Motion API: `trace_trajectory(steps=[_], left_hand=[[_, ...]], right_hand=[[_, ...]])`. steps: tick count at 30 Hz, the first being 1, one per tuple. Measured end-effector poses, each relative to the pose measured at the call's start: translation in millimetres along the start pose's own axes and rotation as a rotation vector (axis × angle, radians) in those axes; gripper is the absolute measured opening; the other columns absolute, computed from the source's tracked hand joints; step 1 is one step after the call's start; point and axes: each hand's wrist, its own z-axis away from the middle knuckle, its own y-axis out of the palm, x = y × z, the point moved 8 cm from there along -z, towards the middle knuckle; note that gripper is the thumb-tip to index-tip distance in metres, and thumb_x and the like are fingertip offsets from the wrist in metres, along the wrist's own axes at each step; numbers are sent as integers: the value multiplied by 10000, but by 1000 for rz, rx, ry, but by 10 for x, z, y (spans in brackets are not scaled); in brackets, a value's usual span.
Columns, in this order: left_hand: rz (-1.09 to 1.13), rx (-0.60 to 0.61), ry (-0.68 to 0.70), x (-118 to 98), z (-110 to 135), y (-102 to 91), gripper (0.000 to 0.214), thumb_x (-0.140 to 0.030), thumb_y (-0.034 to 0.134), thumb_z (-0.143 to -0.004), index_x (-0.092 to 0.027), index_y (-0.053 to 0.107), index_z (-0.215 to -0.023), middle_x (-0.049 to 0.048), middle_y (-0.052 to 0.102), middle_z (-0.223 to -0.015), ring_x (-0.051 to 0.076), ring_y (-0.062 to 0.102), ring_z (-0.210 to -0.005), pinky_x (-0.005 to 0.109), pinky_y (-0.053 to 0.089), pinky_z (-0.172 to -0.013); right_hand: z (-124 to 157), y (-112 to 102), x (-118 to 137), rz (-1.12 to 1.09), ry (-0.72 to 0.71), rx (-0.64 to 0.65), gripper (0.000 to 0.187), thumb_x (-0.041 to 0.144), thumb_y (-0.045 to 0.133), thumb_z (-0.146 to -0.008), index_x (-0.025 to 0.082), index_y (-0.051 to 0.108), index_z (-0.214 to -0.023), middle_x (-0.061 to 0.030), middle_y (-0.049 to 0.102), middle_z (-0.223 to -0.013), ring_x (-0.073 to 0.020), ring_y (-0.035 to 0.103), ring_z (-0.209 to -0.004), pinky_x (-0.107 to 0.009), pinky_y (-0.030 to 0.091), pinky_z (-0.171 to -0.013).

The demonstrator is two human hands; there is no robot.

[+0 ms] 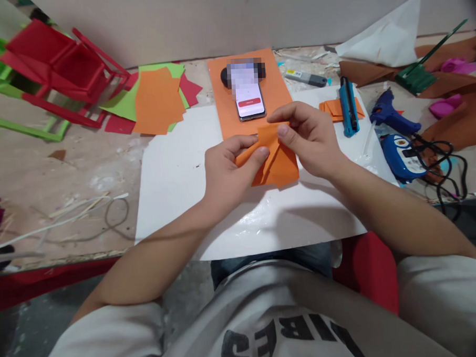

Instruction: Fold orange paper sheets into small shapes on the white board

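Note:
A folded piece of orange paper [282, 163] is held between my two hands above the white board [170, 176]. My left hand [233, 168] pinches its left side, thumb on top and fingers behind. At the upper right edge, my right hand [309, 136] grips the paper with the thumb in front; its index finger reaches over the top. Creases run diagonally across the paper. Just beyond my hands lies a phone [250, 101] with a lit screen, resting on a flat orange sheet [225, 110].
Left stand red [63, 65] and green [42, 132] miniature chairs beside cut paper pieces [156, 103]. At right lie a blue utility knife [349, 108], small orange pieces [329, 110], a glue gun [395, 113], a blue device with black cable [405, 158] and a grey-handled cutter [304, 78].

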Motion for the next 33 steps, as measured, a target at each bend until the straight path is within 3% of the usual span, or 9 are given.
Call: trace_trajectory(steps=[4, 8, 22, 33], left_hand=[[37, -17, -29, 79, -44, -32, 417, -646, 987, -985, -246, 886, -1049, 65, 911, -1043, 279, 873, -1010, 402, 736, -879], [55, -5, -50, 127, -61, -13, 415, -657, 978, -993, -253, 889, -1030, 65, 910, -1020, 276, 869, -984, 413, 736, -871], [13, -78, -34, 146, -35, -1, 278, -532, 919, -1027, -265, 869, -969, 44, 895, -948, 263, 856, -947, 404, 730, -862], [-26, -45, 27, 40, -16, 23, 453, -697, 877, -1071, -277, 828, -910, 36, 864, -887, 253, 809, -849, 409, 680, -787]], right_hand=[[-33, 89, -89, -172, 101, 81, 715, 935, 963, -901, 258, 783, -1039, -35, 780, -991, -237, 791, -1004, -380, 717, -877], [-22, 127, -126, -226, 139, 84, 718, 910, 1015, -857, 251, 765, -999, -16, 739, -929, -225, 775, -975, -357, 699, -836], [-2, 147, -231, -173, 138, 41, 735, 940, 973, -883, 271, 669, -904, -4, 688, -867, -222, 726, -903, -365, 667, -778], [30, 132, -239, -126, 116, 20, 683, 886, 955, -952, 264, 680, -897, -5, 717, -876, -198, 683, -856, -344, 625, -757]])
